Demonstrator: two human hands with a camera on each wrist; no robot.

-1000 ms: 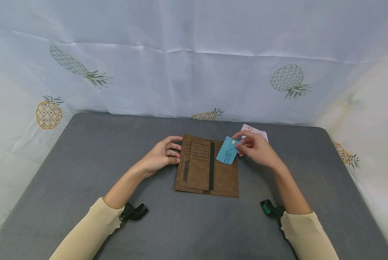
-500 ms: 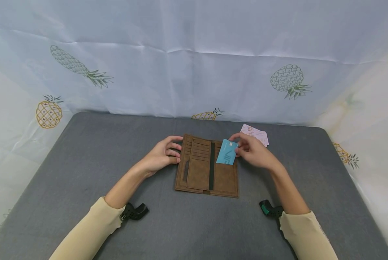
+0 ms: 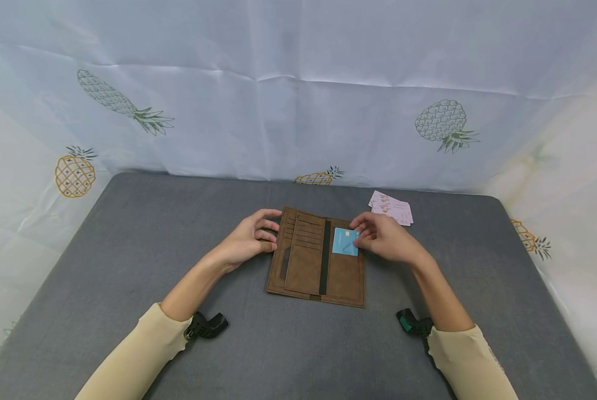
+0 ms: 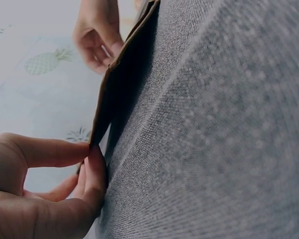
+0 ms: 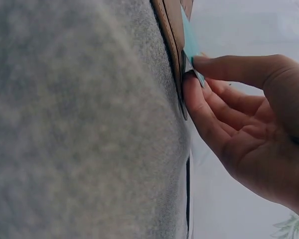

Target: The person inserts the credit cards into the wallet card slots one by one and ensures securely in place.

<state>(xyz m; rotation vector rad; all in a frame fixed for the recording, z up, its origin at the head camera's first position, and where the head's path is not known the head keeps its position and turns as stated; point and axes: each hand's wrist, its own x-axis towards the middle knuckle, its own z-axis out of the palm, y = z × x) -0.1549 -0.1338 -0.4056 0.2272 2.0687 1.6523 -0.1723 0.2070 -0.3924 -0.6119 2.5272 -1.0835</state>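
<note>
A brown wallet point(image 3: 306, 266) lies spread on the grey table, card slots facing up and a dark band down its middle. My left hand point(image 3: 250, 238) pinches the wallet's left edge between thumb and fingers; the left wrist view shows that edge point(image 4: 102, 97) raised off the cloth. Thumb and fingers of my right hand point(image 3: 386, 236) pinch a blue card point(image 3: 345, 242) by its right side. The card's lower part is hidden at the wallet's right panel, its chip end showing. From the right wrist, the card point(image 5: 190, 40) stands at a slant against the wallet point(image 5: 172, 30).
Several pink printed cards point(image 3: 392, 208) lie fanned behind my right hand. A pale curtain with pineapple prints point(image 3: 298, 122) hangs along the table's far edge. Black wrist mounts point(image 3: 205, 326) sit by both sleeves.
My right hand has come down and a little left with the blue card, which turned straighter and now shows less of its length. More of the pink cards shows. The left hand stays put.
</note>
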